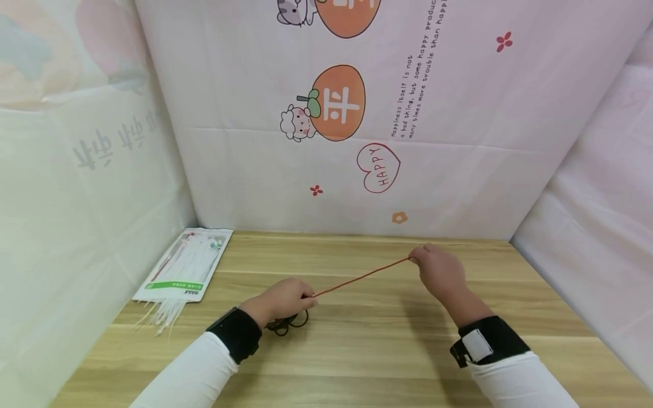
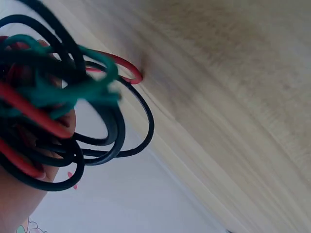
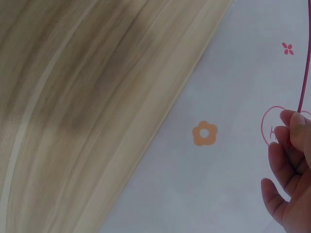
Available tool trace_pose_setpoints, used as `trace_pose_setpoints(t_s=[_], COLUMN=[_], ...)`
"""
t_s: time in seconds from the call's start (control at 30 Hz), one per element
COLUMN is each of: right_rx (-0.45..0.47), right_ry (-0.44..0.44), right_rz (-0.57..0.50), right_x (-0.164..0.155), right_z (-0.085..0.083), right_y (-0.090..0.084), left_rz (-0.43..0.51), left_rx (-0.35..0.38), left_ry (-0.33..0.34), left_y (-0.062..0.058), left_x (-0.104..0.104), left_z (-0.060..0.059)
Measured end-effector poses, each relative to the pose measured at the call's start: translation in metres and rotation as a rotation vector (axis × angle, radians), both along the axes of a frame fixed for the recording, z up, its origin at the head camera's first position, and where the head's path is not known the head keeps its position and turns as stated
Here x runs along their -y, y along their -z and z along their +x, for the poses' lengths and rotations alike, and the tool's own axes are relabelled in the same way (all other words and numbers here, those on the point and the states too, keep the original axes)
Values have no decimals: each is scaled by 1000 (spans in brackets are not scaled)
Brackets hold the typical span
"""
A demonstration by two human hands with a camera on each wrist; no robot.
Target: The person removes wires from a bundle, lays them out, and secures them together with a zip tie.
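The left hand (image 1: 282,298), fingers (image 1: 308,303) curled, grips bundled cords (image 1: 278,325); only its wrist view shows green loops (image 2: 73,92). The right hand (image 1: 441,273) pinches a red cord (image 1: 362,276).

Your cords (image 2: 36,111) are showing a smooth, rubbery finish while the wood-grained tabletop (image 1: 357,351) is giving off a soft sheen. Your 2 wristbands (image 1: 242,328) are looking matt and fabric-like. The creased cloth backdrop (image 1: 459,113) is appearing matt; the packet (image 1: 181,263) is presenting smooth, plastic-looking film.
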State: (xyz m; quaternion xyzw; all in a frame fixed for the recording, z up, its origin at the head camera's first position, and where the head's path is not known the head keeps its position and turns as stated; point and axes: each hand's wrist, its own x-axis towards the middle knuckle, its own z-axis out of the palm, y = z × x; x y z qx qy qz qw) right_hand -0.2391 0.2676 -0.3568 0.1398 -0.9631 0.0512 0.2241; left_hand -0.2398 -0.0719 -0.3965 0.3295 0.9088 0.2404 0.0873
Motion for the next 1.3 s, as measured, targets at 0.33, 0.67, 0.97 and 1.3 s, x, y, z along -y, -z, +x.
trace_pose_setpoints(t_s=[0.33,0.67,0.97,1.3], right_rx=[14,37,24,86], right_ry=[18,63,84,139], right_rz=[0,-17,-41,-43], right_x=[-8,-20,-25,-37], right_z=[5,8,12,16], right_y=[-3,-6,-8,-17], left_rz=[108,40,73,34], left_rx=[101,-60,-19,-43], left_ry=[-38,-87,-36,-81], left_y=[4,6,3,0], left_x=[1,12,11,12], left_z=[-1,1,3,7])
